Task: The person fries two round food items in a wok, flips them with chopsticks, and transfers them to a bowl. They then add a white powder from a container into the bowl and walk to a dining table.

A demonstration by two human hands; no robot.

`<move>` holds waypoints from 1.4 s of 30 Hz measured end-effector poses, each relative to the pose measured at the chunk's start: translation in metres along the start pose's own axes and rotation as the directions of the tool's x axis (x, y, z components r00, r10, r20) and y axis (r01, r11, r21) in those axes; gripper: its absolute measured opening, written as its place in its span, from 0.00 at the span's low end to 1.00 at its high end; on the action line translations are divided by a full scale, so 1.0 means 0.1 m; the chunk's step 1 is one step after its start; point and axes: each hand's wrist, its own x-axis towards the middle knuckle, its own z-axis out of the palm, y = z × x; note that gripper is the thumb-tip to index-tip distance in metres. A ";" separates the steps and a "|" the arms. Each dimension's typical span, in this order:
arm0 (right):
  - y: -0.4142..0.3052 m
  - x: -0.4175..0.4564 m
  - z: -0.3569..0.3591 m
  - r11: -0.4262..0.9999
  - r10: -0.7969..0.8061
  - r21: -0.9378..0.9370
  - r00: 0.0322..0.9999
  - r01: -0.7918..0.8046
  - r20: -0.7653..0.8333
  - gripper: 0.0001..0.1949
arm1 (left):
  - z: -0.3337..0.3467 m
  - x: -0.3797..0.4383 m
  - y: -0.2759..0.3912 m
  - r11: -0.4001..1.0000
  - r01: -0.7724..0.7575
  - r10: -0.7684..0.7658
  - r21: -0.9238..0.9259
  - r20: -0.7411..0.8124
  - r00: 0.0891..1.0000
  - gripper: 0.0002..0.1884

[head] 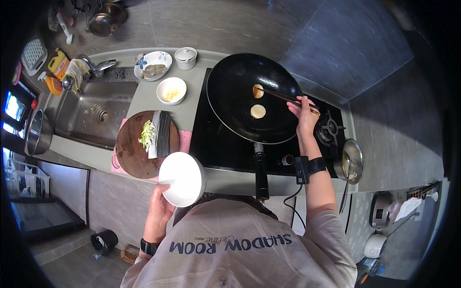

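Observation:
My left hand grips the rim of a white bowl, which is held over the counter's front edge; its visible inside is bare. In my right hand is a pair of dark chopsticks, reaching across the right side of a black wok. Their tips touch a browned round slice of food. Below it in the wok lies a paler round slice. The wok's black handle points toward my body.
A cleaver and chopped scallion rest on a round wooden board. Behind stand a bowl of minced garlic, a flower-patterned bowl of shrimp and a lidded white pot. A sink is left; a metal bowl with spoon sits right.

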 end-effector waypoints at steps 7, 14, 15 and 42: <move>-0.07 0.03 -0.09 0.999 0.039 -0.016 0.999 -0.039 -0.014 0.13 | 0.04 0.00 0.04 0.999 0.014 -0.014 0.030 0.001 1.000 0.29; -0.02 0.02 -0.26 0.996 0.089 -0.028 0.995 -0.090 -0.033 0.12 | 0.09 0.02 0.02 0.998 -0.037 0.038 0.042 -0.042 0.998 0.25; -0.03 0.02 -0.27 0.995 0.091 -0.025 0.995 -0.092 -0.034 0.12 | 0.11 0.02 0.03 0.998 -0.033 0.035 0.050 -0.042 0.998 0.25; -0.12 -0.13 0.01 0.972 0.050 -0.234 0.967 0.010 0.249 0.13 | 0.09 0.08 0.04 0.998 0.007 -0.006 0.069 -0.016 1.000 0.25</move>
